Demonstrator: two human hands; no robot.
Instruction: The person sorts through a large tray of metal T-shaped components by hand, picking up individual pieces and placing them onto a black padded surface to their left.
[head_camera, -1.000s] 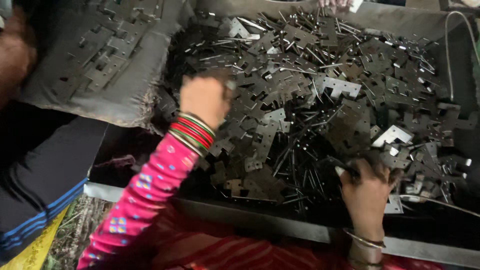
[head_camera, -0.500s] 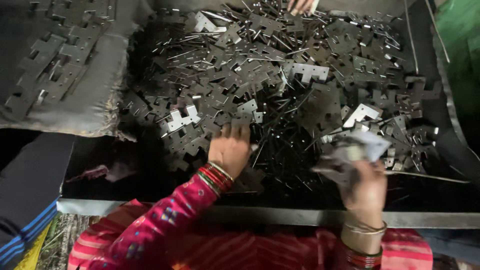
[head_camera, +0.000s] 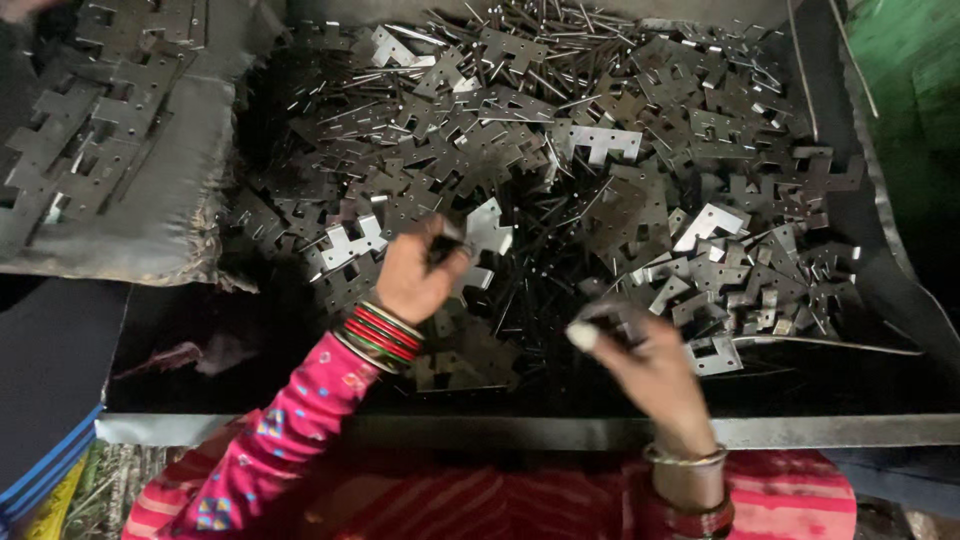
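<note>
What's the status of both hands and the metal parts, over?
Left hand pinching a plate. Right hand closed on a small part, kind unclear. Loose plates and pins heaped all around in the tray.

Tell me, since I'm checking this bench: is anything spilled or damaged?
Nothing stands out. The dark stamped metal plates and thin pins lie jumbled inside the black tray; others sit on the grey cloth.

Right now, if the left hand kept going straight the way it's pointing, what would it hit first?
Probably the bright notched metal plate just beyond the left hand, at the near edge of the heap of dark plates and thin pins. Depth is unclear from above.
</note>
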